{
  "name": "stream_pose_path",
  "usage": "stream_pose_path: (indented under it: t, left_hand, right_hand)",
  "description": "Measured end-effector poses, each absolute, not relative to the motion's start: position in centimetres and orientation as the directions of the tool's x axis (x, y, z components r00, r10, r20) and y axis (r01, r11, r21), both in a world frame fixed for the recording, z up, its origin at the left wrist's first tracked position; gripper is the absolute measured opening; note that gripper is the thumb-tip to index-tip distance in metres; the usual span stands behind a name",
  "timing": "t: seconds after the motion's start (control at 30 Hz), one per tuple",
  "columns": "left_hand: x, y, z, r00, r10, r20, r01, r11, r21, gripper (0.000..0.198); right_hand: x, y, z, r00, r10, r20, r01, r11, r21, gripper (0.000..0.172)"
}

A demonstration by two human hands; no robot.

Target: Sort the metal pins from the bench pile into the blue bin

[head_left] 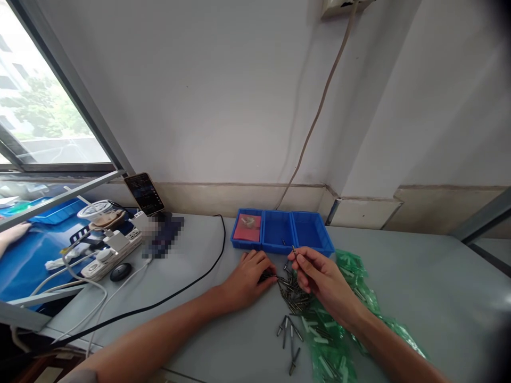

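Observation:
My right hand (317,279) pinches a small, thin brass-and-dark metal pin (294,250) between thumb and fingers, held up just in front of the blue tray. On the table, my left hand (250,277) curls around a few metal pins at the left edge of a loose pile of pins (295,295). Several longer grey pins (288,332) lie apart, nearer to me. The blue three-compartment tray (278,248) stands behind both hands. Its left compartment holds a red card (247,227) with a small clear bag on it; a small dark piece lies in the middle one.
Green plastic bags (333,346) with pins and white pieces lie under and beside my right forearm. A black cable (179,290) crosses the table at left. Further left are a power strip (115,255), a propped phone (144,193), a black round object (121,272) and another person's hand (14,234).

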State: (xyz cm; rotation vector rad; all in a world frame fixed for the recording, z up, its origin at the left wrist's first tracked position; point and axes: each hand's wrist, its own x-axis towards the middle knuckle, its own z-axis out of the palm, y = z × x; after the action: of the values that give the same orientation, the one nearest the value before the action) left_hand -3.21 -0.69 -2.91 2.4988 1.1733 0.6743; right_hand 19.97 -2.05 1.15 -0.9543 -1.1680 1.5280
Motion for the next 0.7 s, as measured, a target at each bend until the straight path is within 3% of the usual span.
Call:
stream_pose_path:
  t: [0.13, 0.3, 0.4, 0.7]
  left_hand:
    - [-3.27, -0.61, -3.07, 0.557, 0.781, 0.283, 0.635, -0.620, 0.461, 0.011]
    - [-3.19, -0.62, -2.97, 0.555, 0.784, 0.279, 0.638, -0.616, 0.462, 0.012]
    - [-3.18, -0.68, -2.79, 0.557, 0.783, 0.278, 0.636, -0.617, 0.464, 0.010]
    - [-3.26, -0.65, -2.81, 0.566, 0.771, 0.293, 0.634, -0.633, 0.444, 0.003]
  right_hand:
    - [19.72, -2.47, 1.77, -0.251, 0.967, -0.050, -0.292, -0.124, -0.948, 0.041]
    - [19.69, -2.16, 1.27, -0.103, 0.993, 0.055, -0.043, 0.051, -0.998, 0.045]
    - [19.83, -1.98, 0.91, -0.051, 0.992, 0.115, 0.024, 0.116, -0.993, 0.044]
    - [19.75, -2.42, 1.37, -0.201, 0.980, -0.010, -0.156, -0.043, -0.987, 0.044]
